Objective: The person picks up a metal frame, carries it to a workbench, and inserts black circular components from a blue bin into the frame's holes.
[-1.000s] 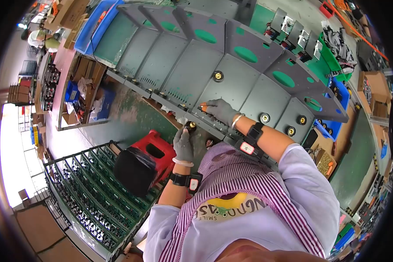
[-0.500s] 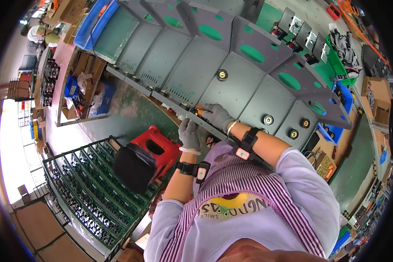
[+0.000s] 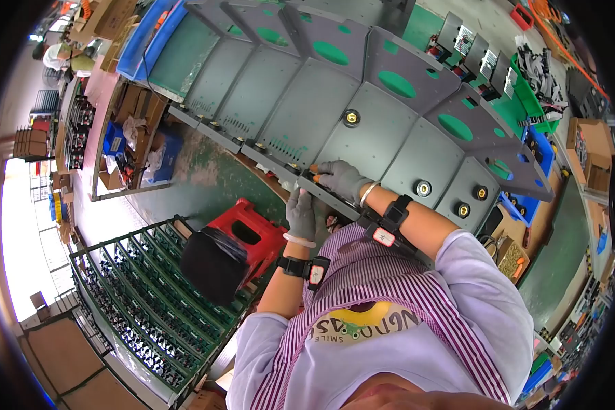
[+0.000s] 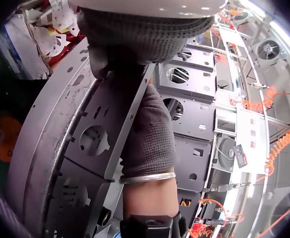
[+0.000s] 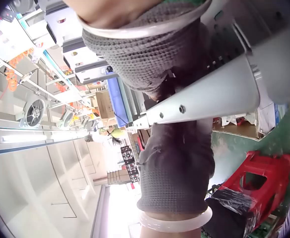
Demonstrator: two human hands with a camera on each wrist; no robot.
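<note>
A long grey sheet-metal chassis [image 3: 309, 96] lies in front of me, divided into bays, with round cut-outs in its upright panels. My gloved left hand [image 3: 301, 213] is at the outer face of its near rail [image 3: 337, 203], fingers curled up against the metal. The black fitting with a brass centre in its fingers is hidden now. Across the rail, on the inner side, my gloved right hand [image 3: 344, 179] pinches a small dark part [image 3: 311, 175] at the rail with bare fingertips. Behind the rail in the right wrist view, the left hand [image 5: 176, 166] shows directly opposite.
More black-and-brass fittings [image 3: 351, 118] sit on the chassis floor. Below left stands a red stool [image 3: 260, 232] with a black cushion, beside a green rack [image 3: 150, 294] full of parts. Blue bins [image 3: 523, 208] and a box of small hardware [image 3: 511, 258] are at right.
My left hand has carried the black fitting up to the rail's outer face, hiding it from view. The right hand stays at the rail, shifted slightly. The head view has moved a little.
</note>
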